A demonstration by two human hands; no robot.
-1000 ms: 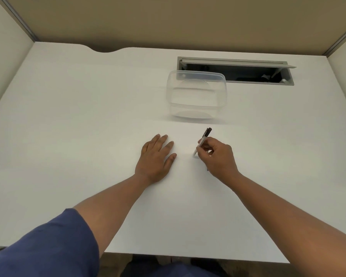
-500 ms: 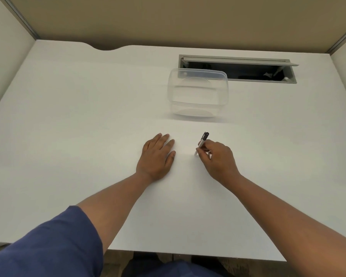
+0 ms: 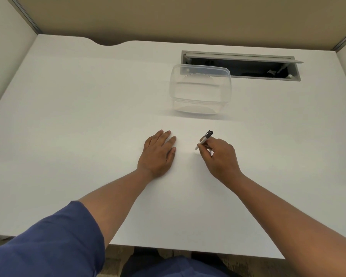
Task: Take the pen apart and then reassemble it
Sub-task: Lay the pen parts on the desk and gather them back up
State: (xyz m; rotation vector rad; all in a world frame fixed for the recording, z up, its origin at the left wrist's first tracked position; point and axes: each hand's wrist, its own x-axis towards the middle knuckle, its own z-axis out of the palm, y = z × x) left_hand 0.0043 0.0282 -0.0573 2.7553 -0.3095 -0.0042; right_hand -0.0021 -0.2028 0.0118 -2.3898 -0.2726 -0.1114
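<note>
While left hand (image 3: 158, 154) lies flat & empty on white surface (image 3: 68, 116), right hand (image 3: 218, 156) pinches pen (image 3: 205, 139), tilted, dark end up. Clear container (image 3: 200, 90) sits well beyond, w/ open cable hatch (image 3: 248, 66) behind.

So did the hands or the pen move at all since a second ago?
Hardly. The right hand keeps hold of the pen, which tipped slightly lower and came back up, its dark end pointing away. The left hand stayed flat on the table, and the clear container did not move.

Head camera looks down, fairly near, over desk (image 3: 88, 126).
</note>
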